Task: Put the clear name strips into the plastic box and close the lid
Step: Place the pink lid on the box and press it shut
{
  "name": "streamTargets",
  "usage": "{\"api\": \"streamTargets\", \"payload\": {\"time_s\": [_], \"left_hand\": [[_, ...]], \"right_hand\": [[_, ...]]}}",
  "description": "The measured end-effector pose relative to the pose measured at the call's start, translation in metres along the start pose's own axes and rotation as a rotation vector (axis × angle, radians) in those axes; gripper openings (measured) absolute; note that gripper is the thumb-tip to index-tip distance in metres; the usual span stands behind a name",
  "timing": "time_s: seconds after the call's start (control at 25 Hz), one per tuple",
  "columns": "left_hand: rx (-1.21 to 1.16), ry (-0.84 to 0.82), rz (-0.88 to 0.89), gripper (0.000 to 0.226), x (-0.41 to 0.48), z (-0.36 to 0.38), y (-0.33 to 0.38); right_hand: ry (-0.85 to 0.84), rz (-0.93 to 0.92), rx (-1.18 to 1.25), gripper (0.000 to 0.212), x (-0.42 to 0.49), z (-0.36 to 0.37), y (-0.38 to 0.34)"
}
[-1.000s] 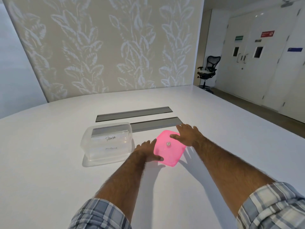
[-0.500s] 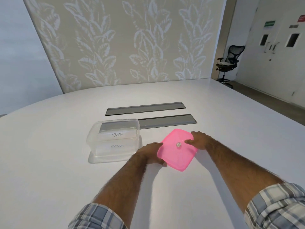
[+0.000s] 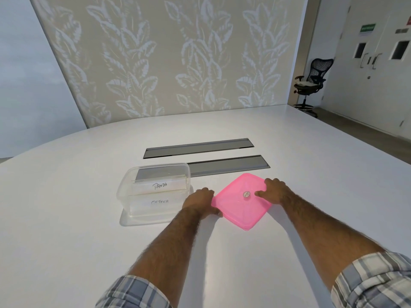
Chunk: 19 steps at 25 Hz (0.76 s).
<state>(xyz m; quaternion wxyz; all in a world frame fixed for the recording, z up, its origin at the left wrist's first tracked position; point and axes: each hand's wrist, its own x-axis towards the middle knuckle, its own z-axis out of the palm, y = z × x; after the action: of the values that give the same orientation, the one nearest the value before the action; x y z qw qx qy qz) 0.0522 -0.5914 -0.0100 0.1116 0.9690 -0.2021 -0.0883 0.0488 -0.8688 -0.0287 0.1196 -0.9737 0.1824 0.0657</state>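
Observation:
A clear plastic box [image 3: 124,196] stands open on the white table, left of centre. Inside it lie clear name strips, one reading PANDA [image 3: 160,186] and another [image 3: 159,202] below it. A pink square lid [image 3: 238,207] with a small round valve at its middle lies turned like a diamond just right of the box. My left hand [image 3: 200,202] grips the lid's left corner, and my right hand [image 3: 274,190] holds its right upper edge with the thumb on top.
Two long grey cable hatches [image 3: 198,148] [image 3: 229,165] are set into the table [image 3: 66,230] behind the box. A patterned wall panel stands beyond the table's far edge. A black office chair [image 3: 311,82] and white doors are at the far right.
The lid has sunk from a tilted pose toward the table. Both hands stay at its edges; the right hand has slid from the far corner to the right edge.

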Motion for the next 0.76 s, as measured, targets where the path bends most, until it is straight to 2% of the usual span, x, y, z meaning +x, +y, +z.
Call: {"api": "streamTargets", "payload": {"time_s": [0.16, 0.48, 0.64, 0.76], "left_hand": [[-0.038, 0.064, -0.074, 0.058, 0.004, 0.006, 0.000], [-0.415, 0.151, -0.067, 0.028, 0.005, 0.027, 0.000], [-0.652, 0.141, -0.024, 0.031, 0.002, 0.020, 0.008], [-0.726, 0.145, -0.026, 0.036, 0.002, 0.013, 0.009]], "right_hand": [[0.022, 0.049, 0.071, 0.076, 0.000, 0.000, 0.000], [0.090, 0.174, 0.306, 0.078, 0.000, 0.000, 0.003], [0.110, 0.206, 0.429, 0.079, -0.002, 0.001, 0.003], [0.127, 0.199, 0.495, 0.083, -0.005, 0.000, 0.000]]}}
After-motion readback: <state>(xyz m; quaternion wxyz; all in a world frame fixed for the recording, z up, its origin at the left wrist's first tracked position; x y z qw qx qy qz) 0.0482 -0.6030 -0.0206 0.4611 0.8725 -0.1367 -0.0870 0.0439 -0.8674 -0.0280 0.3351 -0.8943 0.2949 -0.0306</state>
